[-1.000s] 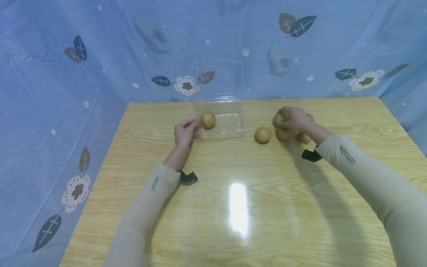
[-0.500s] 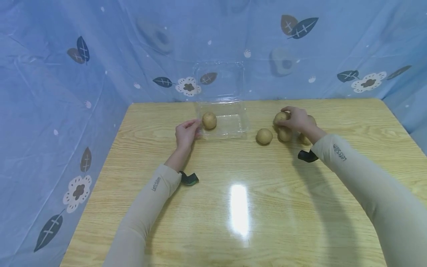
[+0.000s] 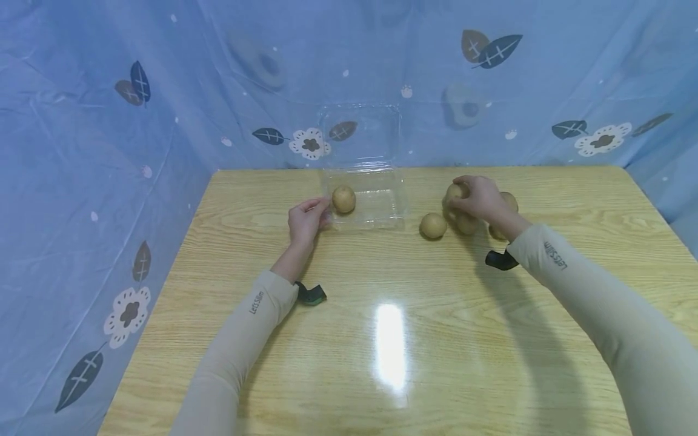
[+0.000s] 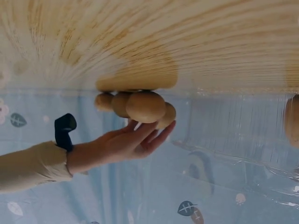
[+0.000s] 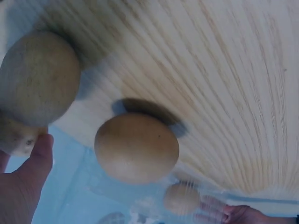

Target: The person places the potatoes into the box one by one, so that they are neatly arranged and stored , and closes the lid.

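A clear plastic clamshell container [image 3: 382,209] stands open at the table's far middle, with one round brown potato [image 3: 343,198] inside. My left hand [image 3: 307,219] pinches its left rim. To the right lies a cluster of several potatoes. My right hand [image 3: 478,198] curls over the top one, the held potato [image 3: 453,192]. A loose potato [image 3: 433,225] lies just left of the cluster. In the right wrist view my thumb [image 5: 29,170] shows beside the held potato [image 5: 14,135], with the loose potato [image 5: 136,147] ahead.
The wooden table [image 3: 392,339] is bare and glossy in front, with a light glare. Blue leaf-print cloth [image 3: 163,121] walls the back and sides. The container's lid [image 3: 360,130] stands up against the back cloth. Black straps sit at both wrists.
My right hand with its potato has edged slightly left over the cluster. The left hand stays at the container's rim. The view has shifted a little.
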The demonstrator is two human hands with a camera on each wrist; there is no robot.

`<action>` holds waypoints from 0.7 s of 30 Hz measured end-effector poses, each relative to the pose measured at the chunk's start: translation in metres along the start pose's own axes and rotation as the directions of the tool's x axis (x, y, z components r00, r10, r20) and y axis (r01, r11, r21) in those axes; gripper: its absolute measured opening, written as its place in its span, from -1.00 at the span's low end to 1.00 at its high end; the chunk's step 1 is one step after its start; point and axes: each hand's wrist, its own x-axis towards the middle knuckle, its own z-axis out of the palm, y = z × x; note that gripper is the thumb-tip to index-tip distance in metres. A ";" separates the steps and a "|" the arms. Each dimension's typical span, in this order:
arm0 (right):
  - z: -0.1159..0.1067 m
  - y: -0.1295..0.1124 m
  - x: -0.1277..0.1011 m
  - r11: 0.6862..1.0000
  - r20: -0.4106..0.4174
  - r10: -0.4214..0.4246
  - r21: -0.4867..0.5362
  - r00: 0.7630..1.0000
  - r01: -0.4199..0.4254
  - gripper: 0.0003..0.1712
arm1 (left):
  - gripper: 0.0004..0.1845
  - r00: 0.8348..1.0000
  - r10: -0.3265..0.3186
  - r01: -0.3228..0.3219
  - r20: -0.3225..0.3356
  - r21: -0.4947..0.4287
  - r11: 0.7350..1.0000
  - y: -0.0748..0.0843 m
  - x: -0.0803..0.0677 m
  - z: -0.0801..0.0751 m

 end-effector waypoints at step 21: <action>0.018 -0.094 0.007 0.952 -0.102 -0.296 0.049 0.950 0.302 -0.39 | -0.67 0.999 0.029 -0.029 -0.021 -0.014 0.999 -0.005 0.002 0.001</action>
